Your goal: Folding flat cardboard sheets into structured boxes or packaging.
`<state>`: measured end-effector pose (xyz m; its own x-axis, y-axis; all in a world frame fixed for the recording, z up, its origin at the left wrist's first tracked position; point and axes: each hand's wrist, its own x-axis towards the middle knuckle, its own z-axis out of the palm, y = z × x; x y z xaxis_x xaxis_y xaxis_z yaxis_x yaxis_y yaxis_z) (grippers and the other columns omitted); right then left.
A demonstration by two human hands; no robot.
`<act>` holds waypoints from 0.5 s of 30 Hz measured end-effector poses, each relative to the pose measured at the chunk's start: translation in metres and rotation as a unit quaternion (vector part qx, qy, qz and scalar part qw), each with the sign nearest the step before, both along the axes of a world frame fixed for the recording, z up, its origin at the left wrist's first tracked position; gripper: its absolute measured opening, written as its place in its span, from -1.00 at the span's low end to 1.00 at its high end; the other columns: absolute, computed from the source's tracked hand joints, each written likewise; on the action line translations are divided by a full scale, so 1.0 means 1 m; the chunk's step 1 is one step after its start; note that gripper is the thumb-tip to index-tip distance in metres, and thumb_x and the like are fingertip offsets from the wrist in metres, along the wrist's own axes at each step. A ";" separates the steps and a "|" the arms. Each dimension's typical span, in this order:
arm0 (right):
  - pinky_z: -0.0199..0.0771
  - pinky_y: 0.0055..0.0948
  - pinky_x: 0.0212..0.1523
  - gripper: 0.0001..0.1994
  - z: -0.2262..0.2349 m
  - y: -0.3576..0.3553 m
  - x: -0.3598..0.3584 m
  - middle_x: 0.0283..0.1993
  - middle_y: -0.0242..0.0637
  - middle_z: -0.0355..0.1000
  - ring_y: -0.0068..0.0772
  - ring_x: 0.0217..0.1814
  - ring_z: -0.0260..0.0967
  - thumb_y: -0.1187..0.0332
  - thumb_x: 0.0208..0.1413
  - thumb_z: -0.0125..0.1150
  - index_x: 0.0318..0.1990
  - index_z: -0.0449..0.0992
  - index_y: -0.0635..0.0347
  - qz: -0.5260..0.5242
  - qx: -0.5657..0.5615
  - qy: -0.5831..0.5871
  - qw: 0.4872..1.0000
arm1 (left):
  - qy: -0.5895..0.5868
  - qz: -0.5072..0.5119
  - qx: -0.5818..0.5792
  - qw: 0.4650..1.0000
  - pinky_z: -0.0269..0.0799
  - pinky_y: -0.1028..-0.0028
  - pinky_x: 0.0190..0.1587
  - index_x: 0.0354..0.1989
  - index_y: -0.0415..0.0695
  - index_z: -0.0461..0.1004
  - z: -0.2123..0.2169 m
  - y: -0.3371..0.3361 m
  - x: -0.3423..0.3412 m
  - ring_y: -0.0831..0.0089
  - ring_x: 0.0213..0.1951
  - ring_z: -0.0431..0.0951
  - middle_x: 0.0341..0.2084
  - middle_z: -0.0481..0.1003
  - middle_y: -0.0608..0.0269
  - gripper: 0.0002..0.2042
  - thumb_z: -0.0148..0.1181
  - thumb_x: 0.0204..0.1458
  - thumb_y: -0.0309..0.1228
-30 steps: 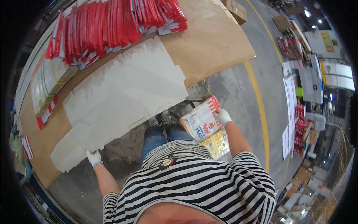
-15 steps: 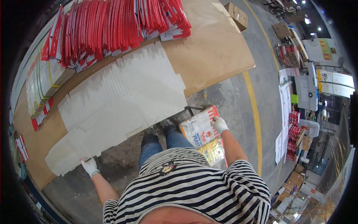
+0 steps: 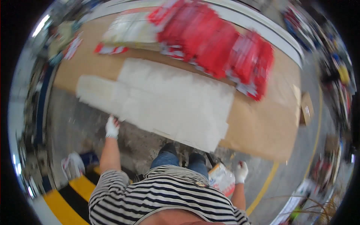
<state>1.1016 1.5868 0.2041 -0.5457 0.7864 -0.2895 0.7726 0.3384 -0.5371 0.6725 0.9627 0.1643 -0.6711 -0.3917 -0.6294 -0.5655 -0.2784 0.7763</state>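
Note:
A stack of pale cardboard sheets with stepped edges lies fanned out on the brown-covered table. At its near edge, by the narrower left end, is my left hand in a white glove with bare fingertips. Those fingertips meet or nearly meet the sheets' edge; blur hides whether they pinch it. My right hand, gloved alike, hangs off to the right of my legs. Close beside it is a printed white and red package, low down and partly hidden by my body. The right fingers look bent but are smeared.
A long row of red and white printed folded cards stands along the table's far side, with a strapped pale bundle left of it. Brown paper covers the table. A cardboard box sits on the floor; yellow-black stripes lie behind left.
My view has swung round to the left, so the table now lies more squarely ahead. My right hand has come off the printed package. My left hand stays by the sheets' near edge.

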 end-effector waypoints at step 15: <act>0.41 -0.49 -0.03 -0.66 -0.006 0.013 -0.159 -0.06 -0.23 0.38 -0.46 -0.08 0.37 0.56 0.10 0.05 0.06 0.36 0.38 0.126 -0.108 0.075 0.983 | 0.055 0.162 0.002 0.985 0.34 0.48 -0.51 -0.23 -0.04 0.44 0.006 0.023 -0.042 0.57 -0.49 0.38 -0.48 0.39 0.40 -0.69 0.32 -0.06 -0.16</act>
